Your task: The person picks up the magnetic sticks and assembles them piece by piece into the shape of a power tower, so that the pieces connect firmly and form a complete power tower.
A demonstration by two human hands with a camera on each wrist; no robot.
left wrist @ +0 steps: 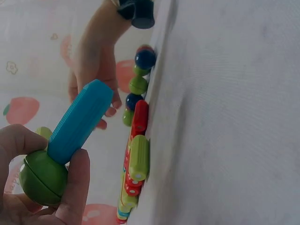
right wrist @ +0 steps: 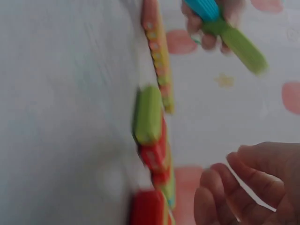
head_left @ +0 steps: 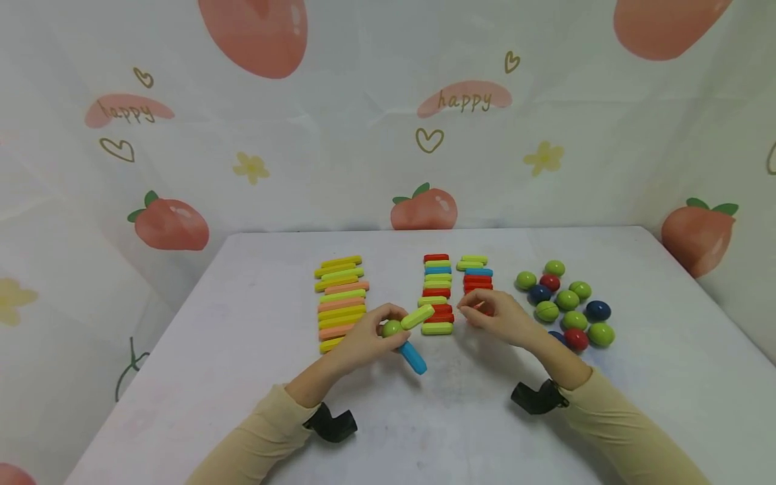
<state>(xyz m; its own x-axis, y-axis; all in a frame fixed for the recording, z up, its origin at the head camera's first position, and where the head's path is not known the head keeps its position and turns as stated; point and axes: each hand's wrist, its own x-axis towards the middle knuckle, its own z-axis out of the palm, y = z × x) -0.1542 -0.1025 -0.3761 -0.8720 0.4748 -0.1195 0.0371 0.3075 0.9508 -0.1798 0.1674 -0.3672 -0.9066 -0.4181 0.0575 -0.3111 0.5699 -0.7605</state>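
The left hand [head_left: 371, 335] grips a green ball [head_left: 391, 328], a blue rod [head_left: 413, 358] and a lime rod [head_left: 418, 316] jutting from it, above the surface [head_left: 254, 310]; the right hand [head_left: 500, 316], fingers loosely bent, holding nothing, hovers near red rods [head_left: 477, 279], left of the loose balls [head_left: 570, 300].

Soft, dim light casts faint shadows on the table [head_left: 242, 303]; the right wrist view is blurred.

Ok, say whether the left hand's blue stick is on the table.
Off: the left hand holds up the green ball with the blue stick against it; the left wrist view shows the backdrop behind them.
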